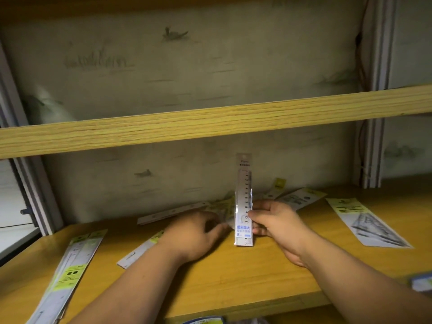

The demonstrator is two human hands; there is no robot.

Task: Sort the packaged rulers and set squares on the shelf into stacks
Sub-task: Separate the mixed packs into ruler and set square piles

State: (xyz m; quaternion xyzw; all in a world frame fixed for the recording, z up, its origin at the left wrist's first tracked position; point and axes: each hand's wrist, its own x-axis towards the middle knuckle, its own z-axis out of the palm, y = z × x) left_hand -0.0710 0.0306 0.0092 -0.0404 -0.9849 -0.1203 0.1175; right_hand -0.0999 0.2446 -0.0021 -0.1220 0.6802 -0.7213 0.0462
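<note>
While the short packaged ruler (244,199) is held upright over the middle of the shelf board (233,279), its hang-tab end is pointed up toward the upper shelf (210,123) and its lower end is kept close to the wood; whether it touches cannot be told. It is pinched at its right edge by the right hand (275,222), the thumb being pressed on the front of the clear sleeve and the other fingers curled behind it. A blue label is seen near the lower end of the pack, and printed numbers are run along its length. Just left of it, the left hand (196,232) is laid against a loose pile of packages (222,206) near the back edge of the shelf board; its fingers are curled toward the pile, but whether anything is gripped cannot be told. A long white ruler pack (170,212) is seen along the back edge, reaching left from that pile. A slanted pack with a yellow label (138,251) is partly covered by the left forearm. At the front left corner, long ruler packs with yellow-green labels (70,272) are laid slantwise. Toward the right edge a set square package (367,223) is laid flat, well apart from both hands, and further packs (297,197) are fanned out behind the right hand.
</note>
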